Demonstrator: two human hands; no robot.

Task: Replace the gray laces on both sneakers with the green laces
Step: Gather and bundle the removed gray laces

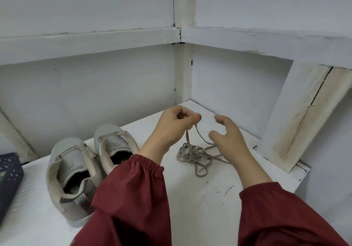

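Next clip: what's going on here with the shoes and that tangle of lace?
A person in red sleeves pinches a strand of the gray laces in the left hand, holding it up above the tangled pile on the white table. The right hand hovers open beside the pile. The near sneaker and far sneaker stand unlaced to the left. No green laces are plainly visible.

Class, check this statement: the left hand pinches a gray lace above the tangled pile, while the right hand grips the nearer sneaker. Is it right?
One error. In the head view the right hand is open beside the tangled gray laces and grips no sneaker. The left hand does pinch one strand of them above the pile.
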